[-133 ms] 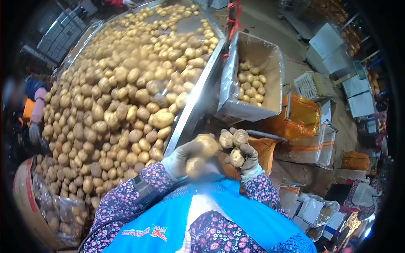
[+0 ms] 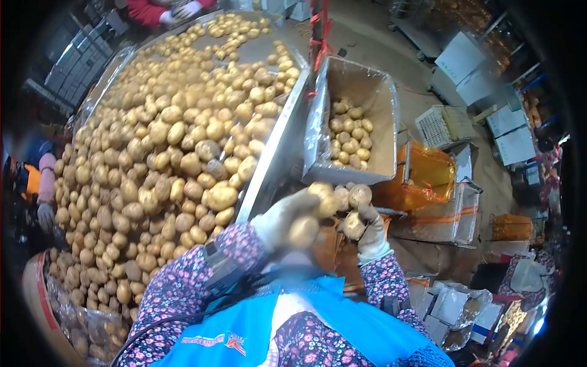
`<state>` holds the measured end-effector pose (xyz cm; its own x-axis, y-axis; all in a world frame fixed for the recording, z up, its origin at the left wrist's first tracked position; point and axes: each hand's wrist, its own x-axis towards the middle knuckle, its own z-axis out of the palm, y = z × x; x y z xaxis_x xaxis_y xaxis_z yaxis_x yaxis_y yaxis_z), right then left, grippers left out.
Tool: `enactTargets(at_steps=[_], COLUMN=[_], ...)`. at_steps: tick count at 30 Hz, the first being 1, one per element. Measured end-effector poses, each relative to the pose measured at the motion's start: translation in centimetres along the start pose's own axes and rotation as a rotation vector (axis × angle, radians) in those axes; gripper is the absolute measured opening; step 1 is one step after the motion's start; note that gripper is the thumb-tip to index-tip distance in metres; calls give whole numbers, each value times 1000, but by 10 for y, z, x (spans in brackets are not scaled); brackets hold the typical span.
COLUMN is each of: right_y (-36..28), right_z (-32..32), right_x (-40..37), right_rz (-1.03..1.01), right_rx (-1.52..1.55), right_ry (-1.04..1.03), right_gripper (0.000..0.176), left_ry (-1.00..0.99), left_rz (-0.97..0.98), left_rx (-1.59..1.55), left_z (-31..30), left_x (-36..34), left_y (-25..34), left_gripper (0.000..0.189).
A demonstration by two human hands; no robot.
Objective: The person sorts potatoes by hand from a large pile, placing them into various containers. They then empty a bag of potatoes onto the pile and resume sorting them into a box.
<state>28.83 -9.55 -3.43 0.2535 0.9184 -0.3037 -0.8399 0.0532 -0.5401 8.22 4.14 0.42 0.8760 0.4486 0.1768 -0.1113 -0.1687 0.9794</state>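
My left hand (image 2: 283,218), in a grey work glove, is closed around a couple of potatoes (image 2: 303,232) in front of my chest. Close on its right, my gloved right hand (image 2: 372,234) grips several more potatoes (image 2: 353,226), their tops showing beyond the fingers. The two handfuls overlap in this view. A heap of loose potatoes (image 2: 153,159) lies to the left on a metal-edged sorting table (image 2: 273,147). Just beyond my hands stands a plastic-lined carton (image 2: 382,131) with potatoes (image 2: 351,134) in its bottom.
Orange mesh bags (image 2: 428,174) on frames stand right of the carton, near a white plastic crate (image 2: 443,125). A person's gloved hands (image 2: 180,12) are at the table's far end; another person's pink sleeve (image 2: 47,177) shows at left. A potato-filled carton (image 2: 38,300) stands at lower left.
Both hands, still holding potatoes, have moved slightly forward toward the lined carton. The view has shifted a little, and the far person's hands now show more.
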Motion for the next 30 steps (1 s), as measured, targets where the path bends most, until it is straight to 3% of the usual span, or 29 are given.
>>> enactTargets(at_steps=[1,2,3,4,5,7,8,9,11,12,13,15,16,18,19,20,21,23,27,28,30], right_y=[-18,-33,-54,-77,-92,-124,-130,-130,-116,-112,-98,-81,-72,-60,-68,-75,-79,-76,-37,-24,12], right_z=[2,28,32,36,35,31,29,23,9,-11,-20,-55,-73,-96,-85,-90,-93,-67,12,33,93], right_x=[14,38,62,89,127,185,203,219,216,209,193,157,145,131,125,122,118,111,99,94,79], right_rz=[-8,-124,-62,-68,-56,136,51,-35,-132,-74,-89,-69,-51,-252,-225,-199,-165,-150,-77,-46,53], right_rx=[-53,-135,-134,-287,-290,-296,-473,-641,-480,-385,-358,-294,-294,-161,-77,-119,-161,-192,-342,-355,-663], right_ry=[23,124,220,127,198,80,295,510,357,130,82,-93,-98,-41,156,132,102,232,124,97,-47], right_gripper=[59,49,42,41,41,41,42,44,49,56,56,54,54,53,55,53,52,50,42,42,41], left_ry=[49,17,-15,-37,-56,73,190,307,282,231,181,468,482,527,559,526,570,834,951,940,1009], left_rz=[118,-50,-218,-489,-768,-534,-553,-575,-572,-583,-588,-763,-738,-722,-731,-592,-577,-746,-756,-677,-697], left_rx=[100,-144,-390,-550,-704,-742,-641,-535,-664,-834,-1009,-829,-835,-880,-923,-1147,-1150,-832,-788,-834,-806], left_z=[0,-2,-5,-16,-26,-30,-33,-37,-57,-69,-78,-78,-78,-78,-77,-74,-67,-50,-28,-20,-6], left_x=[30,66,106,146,179,218,216,203,157,126,92,29,-4,-71,-103,-131,-145,-166,-214,-232,-257], left_y=[-10,-25,-34,-10,16,-31,-22,-12,-17,-25,-32,6,20,31,29,23,34,60,80,80,89], left_gripper=[45,42,39,41,44,50,52,54,51,50,49,43,42,44,47,44,44,36,39,40,41])
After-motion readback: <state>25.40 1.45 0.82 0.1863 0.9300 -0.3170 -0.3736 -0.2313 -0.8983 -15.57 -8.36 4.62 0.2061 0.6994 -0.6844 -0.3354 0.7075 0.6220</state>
